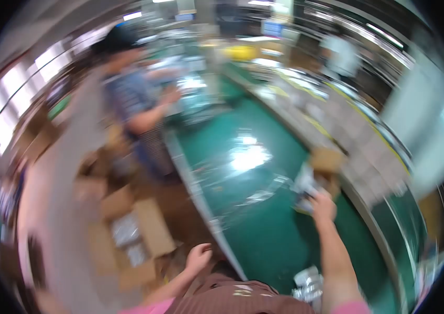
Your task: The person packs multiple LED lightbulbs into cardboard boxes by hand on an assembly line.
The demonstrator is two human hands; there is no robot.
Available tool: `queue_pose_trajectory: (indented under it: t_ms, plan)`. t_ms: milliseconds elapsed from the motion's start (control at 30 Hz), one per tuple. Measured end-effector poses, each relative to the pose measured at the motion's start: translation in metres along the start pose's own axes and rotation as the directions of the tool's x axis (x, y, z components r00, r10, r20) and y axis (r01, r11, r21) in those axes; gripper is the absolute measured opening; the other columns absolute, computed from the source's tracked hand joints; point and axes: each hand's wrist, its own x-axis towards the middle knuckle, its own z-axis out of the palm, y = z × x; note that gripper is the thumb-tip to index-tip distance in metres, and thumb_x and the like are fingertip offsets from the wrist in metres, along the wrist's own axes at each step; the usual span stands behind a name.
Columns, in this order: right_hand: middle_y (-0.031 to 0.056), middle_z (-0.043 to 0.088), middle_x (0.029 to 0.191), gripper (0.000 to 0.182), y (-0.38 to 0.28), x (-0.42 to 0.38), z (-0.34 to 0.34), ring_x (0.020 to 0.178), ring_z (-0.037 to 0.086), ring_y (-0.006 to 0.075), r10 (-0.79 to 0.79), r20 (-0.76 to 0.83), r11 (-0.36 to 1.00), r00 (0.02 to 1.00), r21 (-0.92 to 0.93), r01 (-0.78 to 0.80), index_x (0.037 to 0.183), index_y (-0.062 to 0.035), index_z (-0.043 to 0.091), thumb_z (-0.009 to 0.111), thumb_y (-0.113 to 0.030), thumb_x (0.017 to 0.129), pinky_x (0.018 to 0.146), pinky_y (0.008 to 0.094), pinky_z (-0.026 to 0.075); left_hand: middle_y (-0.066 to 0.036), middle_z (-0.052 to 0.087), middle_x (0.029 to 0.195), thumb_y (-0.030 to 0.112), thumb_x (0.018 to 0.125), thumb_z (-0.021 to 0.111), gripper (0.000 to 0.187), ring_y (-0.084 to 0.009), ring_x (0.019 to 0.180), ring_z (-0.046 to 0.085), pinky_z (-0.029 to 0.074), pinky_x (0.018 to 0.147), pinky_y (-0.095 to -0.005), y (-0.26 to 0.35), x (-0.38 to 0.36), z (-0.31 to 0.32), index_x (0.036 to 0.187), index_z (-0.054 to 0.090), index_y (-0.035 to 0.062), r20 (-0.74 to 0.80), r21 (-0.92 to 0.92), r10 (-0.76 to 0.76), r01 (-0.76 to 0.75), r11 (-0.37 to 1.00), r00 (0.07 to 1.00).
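Note:
My right hand reaches out over the green work surface, its fingers closed on the near end of a small white package with dark print. Motion smears the package. Right beside it stands an open brown cardboard box, which it overlaps in this view. My left hand hangs by the metal edge of the table, fingers curled in and nothing showing in them. Close to my body, shiny clear-wrapped items lie on the green surface near my right forearm.
Clear plastic film lies across the surface ahead. At its left side stands a co-worker, arms over shiny wrapped goods. An open carton with wrapped packs sits left of the table. Rows of boxes line the right; another person is beyond.

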Motion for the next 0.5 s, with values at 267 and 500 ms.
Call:
queue_pose_trajectory:
  t_ms: [267,500]
  plan:
    - [0.0216,0.050,0.134,0.054,-0.042,0.105,0.058,0.113,0.058,0.0335,-0.095,-0.112,0.822,0.989,0.551,0.141,0.132,-0.0064,0.052,0.065,-0.010,0.080,0.100,0.0379,0.046,-0.011,0.059,0.114,0.004,0.087,0.059,0.038,-0.0146,0.088,0.061,0.050,0.078,-0.0294,0.109,0.143,0.009,0.125,0.053,0.0006,0.280,-0.287,0.020,0.064,0.956,0.960]
    - [0.0135,0.063,0.112,0.025,0.050,0.048,-0.161,0.108,0.058,0.0286,0.202,-0.821,0.977,0.534,0.205,-0.054,0.112,-0.0064,0.064,0.061,-0.016,0.089,0.092,0.0373,0.046,-0.008,0.059,0.112,0.019,0.098,0.054,0.031,-0.0159,0.099,0.056,0.046,0.090,-0.0292,0.338,0.331,0.051,0.120,0.057,-0.0024,0.282,-0.422,0.512,-0.375,0.826,0.811]
